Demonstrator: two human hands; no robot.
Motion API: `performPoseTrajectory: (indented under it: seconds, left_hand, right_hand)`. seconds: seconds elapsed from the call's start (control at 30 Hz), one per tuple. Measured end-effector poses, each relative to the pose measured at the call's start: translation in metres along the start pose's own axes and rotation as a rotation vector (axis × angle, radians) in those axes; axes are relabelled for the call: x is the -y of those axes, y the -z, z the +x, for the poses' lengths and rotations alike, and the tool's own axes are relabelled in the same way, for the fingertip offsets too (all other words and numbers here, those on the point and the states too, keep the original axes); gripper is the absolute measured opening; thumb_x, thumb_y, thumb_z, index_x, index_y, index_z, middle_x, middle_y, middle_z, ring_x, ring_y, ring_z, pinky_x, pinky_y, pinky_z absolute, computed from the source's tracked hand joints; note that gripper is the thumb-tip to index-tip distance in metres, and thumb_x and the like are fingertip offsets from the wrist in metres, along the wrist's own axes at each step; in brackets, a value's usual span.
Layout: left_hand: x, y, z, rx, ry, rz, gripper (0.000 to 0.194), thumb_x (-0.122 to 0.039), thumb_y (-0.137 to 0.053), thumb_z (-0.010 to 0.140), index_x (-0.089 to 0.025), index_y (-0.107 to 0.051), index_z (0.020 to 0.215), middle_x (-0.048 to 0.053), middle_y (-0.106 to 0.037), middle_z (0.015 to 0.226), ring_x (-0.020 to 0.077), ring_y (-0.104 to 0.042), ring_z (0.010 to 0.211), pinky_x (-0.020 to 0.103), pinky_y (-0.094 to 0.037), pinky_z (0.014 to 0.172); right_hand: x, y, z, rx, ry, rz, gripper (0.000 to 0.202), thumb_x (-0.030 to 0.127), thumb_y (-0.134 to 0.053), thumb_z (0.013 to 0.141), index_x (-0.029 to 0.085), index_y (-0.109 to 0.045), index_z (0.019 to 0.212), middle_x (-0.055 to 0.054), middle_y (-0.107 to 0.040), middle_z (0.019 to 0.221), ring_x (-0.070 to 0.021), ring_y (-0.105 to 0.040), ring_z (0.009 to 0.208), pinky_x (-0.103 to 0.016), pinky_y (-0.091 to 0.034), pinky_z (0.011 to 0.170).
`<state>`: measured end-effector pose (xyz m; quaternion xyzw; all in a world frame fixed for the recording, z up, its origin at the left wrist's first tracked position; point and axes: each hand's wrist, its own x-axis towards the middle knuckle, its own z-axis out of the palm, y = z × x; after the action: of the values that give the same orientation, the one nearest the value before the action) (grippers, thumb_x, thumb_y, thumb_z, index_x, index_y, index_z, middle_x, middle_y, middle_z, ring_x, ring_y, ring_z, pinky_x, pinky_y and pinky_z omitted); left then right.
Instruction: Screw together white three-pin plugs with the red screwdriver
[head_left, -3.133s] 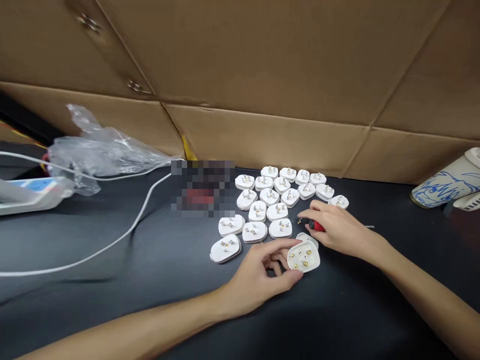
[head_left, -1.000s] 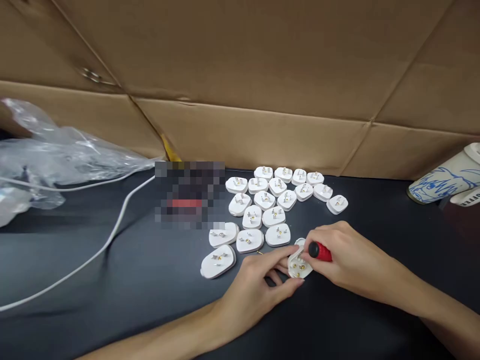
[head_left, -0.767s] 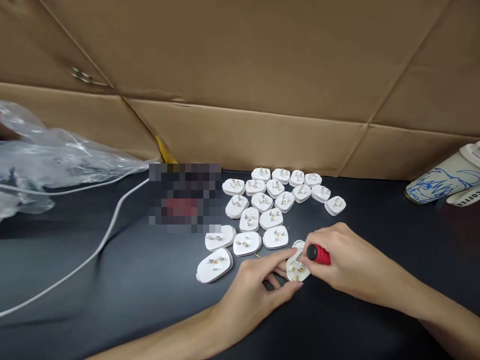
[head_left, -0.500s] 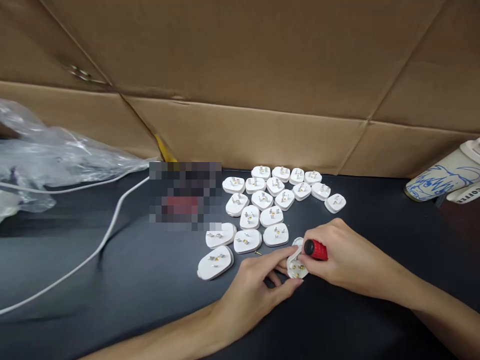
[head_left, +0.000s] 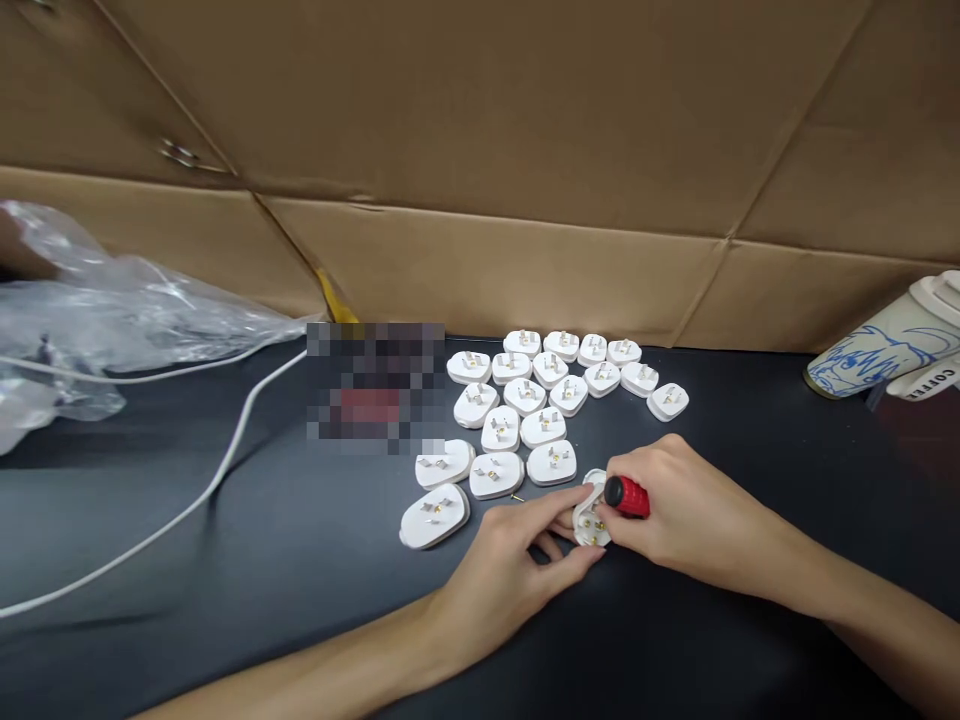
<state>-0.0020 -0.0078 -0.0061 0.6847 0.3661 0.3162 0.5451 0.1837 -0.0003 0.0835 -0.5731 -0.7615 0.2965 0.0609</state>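
Observation:
Between my hands lies an open white plug housing (head_left: 583,527), with brass-coloured contacts visible inside. My left hand (head_left: 517,555) grips its left side with fingers and thumb. My right hand (head_left: 660,505) is closed round a screwdriver (head_left: 634,497) with a red handle and black end, held over the housing. The driver's tip is hidden by the fingers. Just left of the housing, a small brass screw (head_left: 517,498) lies on the table. Several white plugs (head_left: 496,475) with flat metal pins facing up are spread beyond my hands.
Brown cardboard (head_left: 480,260) stands along the back of the dark table (head_left: 300,560). At left are clear plastic bags (head_left: 150,310) and a white cable (head_left: 225,465). A cup marked COFFEE (head_left: 885,345) is at the far right. One patch at centre left is pixelated.
The whole view has shifted slightly. Both hands keep their hold on the plug housing and screwdriver, with almost no movement between them.

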Motion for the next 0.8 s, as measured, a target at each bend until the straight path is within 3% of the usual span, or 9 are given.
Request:
performPoseTrajectory:
  seconds: [0.1, 0.2, 0.33, 0.47, 0.57, 0.67, 0.8]
  left_hand:
    - [0.000, 0.000, 0.000, 0.000, 0.005, 0.002, 0.040, -0.021, -0.070, 0.083, -0.018, -0.069, 0.122, 0.002, -0.077, 0.085, 0.0155, -0.070, 0.068, 0.023, -0.062, 0.063]
    - [0.000, 0.000, 0.001, 0.003, 0.026, -0.006, 0.040, -0.022, -0.069, 0.082, -0.019, -0.069, 0.122, 0.001, -0.076, 0.082, 0.0152, -0.069, 0.068, 0.022, -0.061, 0.063]
    - [-0.002, 0.002, 0.003, 0.012, 0.102, -0.063, 0.040, -0.026, -0.070, 0.082, -0.021, -0.069, 0.122, 0.000, -0.075, 0.082, 0.0137, -0.067, 0.065, 0.021, -0.060, 0.061]
    - [-0.006, 0.006, 0.004, 0.024, 0.155, -0.106, 0.044, -0.027, -0.074, 0.077, -0.018, -0.069, 0.119, 0.001, -0.074, 0.081, 0.0134, -0.065, 0.062, 0.023, -0.059, 0.059]
    - [-0.008, 0.008, 0.003, 0.027, 0.195, -0.162, 0.046, -0.029, -0.072, 0.078, -0.014, -0.067, 0.120, 0.003, -0.073, 0.076, 0.0157, -0.068, 0.062, 0.023, -0.056, 0.054]
    - [-0.009, 0.010, 0.001, 0.001, 0.167, -0.204, 0.041, -0.029, -0.068, 0.081, -0.013, -0.065, 0.118, 0.004, -0.072, 0.074, 0.0170, -0.069, 0.060, 0.023, -0.053, 0.051]
    - [-0.010, 0.016, -0.003, -0.022, 0.055, -0.155, 0.033, -0.027, -0.066, 0.082, -0.014, -0.064, 0.112, 0.005, -0.072, 0.077, 0.0157, -0.068, 0.061, 0.023, -0.053, 0.054]
  right_hand:
    - [-0.002, -0.005, 0.003, -0.004, 0.007, 0.004, 0.036, 0.017, -0.056, 0.080, 0.020, -0.033, 0.053, 0.006, -0.036, 0.048, -0.0087, -0.028, 0.049, -0.025, -0.022, 0.049]
    - [-0.004, -0.007, 0.004, -0.009, 0.013, 0.009, 0.032, 0.021, -0.058, 0.084, 0.019, -0.046, 0.055, 0.003, -0.047, 0.053, -0.0099, -0.039, 0.053, -0.025, -0.028, 0.053]
    - [-0.006, 0.006, 0.000, -0.020, 0.030, 0.026, 0.017, 0.035, -0.063, 0.087, 0.021, -0.070, 0.081, 0.001, -0.061, 0.065, -0.0144, -0.053, 0.064, -0.027, -0.038, 0.064]
    - [-0.013, 0.024, -0.005, -0.027, 0.084, -0.020, 0.015, 0.037, -0.060, 0.091, 0.025, -0.068, 0.092, 0.001, -0.066, 0.081, -0.0171, -0.058, 0.078, -0.030, -0.042, 0.075]
    - [-0.021, 0.031, -0.003, 0.092, 0.107, -0.083, 0.017, 0.033, -0.062, 0.089, 0.026, -0.064, 0.104, 0.000, -0.066, 0.099, -0.0190, -0.059, 0.090, -0.032, -0.043, 0.081]
    - [-0.025, 0.029, -0.001, 0.195, 0.091, -0.196, 0.025, 0.030, -0.063, 0.088, 0.026, -0.061, 0.113, -0.002, -0.062, 0.105, -0.0199, -0.060, 0.091, -0.033, -0.045, 0.080]
    - [-0.024, 0.015, 0.002, 0.201, 0.092, -0.301, 0.024, 0.036, -0.065, 0.087, 0.022, -0.060, 0.106, -0.004, -0.060, 0.103, -0.0215, -0.060, 0.084, -0.034, -0.044, 0.073]
